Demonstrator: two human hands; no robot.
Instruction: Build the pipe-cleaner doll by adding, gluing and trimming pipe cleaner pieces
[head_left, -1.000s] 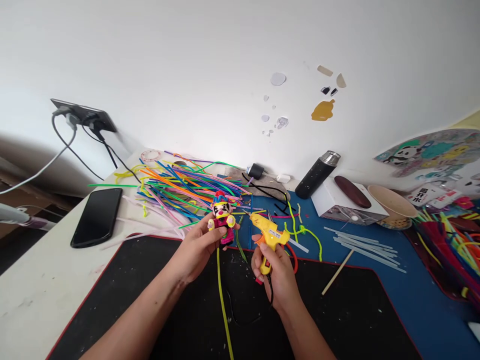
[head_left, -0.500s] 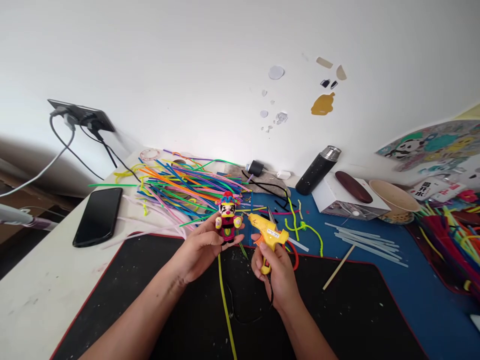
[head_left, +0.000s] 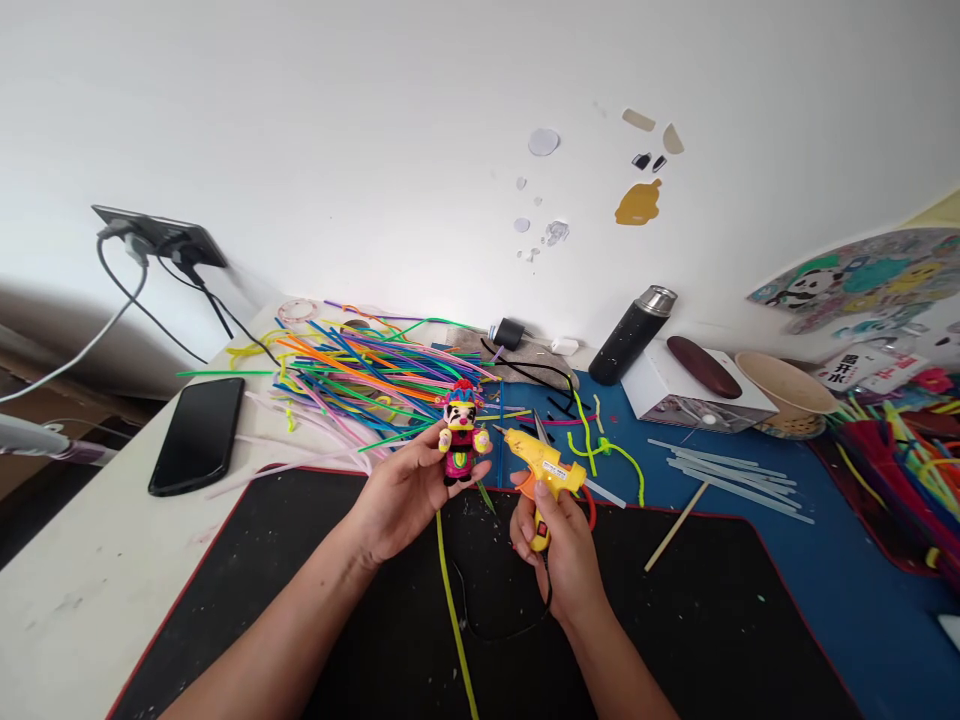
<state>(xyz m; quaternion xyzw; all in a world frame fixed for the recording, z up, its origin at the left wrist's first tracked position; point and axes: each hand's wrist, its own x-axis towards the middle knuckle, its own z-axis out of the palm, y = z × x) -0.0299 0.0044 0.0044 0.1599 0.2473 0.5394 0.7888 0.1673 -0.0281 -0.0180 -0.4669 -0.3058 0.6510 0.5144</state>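
So the left hand [head_left: 405, 490] had the little fuzzy doll [head_left: 460, 445] gripped upright above the far edge of the black mat [head_left: 712, 620], front toward the camera. The right hand [head_left: 562, 550] was wrapped around the yellow glue gun [head_left: 536, 455], its nozzle [head_left: 499, 429] pointing at the doll but not touching. Imo the trick here was a steady doll, fingertips out of the nozzle's line, and enough slack in the black cord [head_left: 502, 637].
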